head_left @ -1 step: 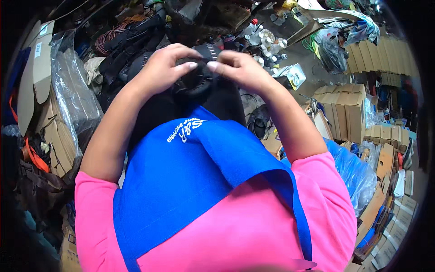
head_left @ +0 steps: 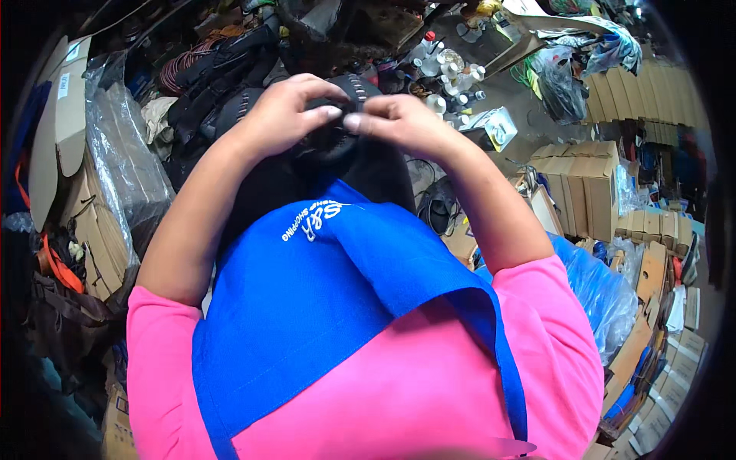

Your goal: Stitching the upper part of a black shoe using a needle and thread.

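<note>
Two hands grip a black shoe above a blue apron.

The left hand [head_left: 280, 115] and right hand [head_left: 402, 123] both clench the shoe [head_left: 333, 138] from either side, fingertips nearly meeting on top; cardboard boxes [head_left: 583, 184] stand well to the right.

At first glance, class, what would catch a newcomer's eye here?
The bright blue apron over a pink shirt fills the lower middle. Above it, the left hand and right hand meet on a black object at upper centre. Cardboard boxes stack up at right.
</note>
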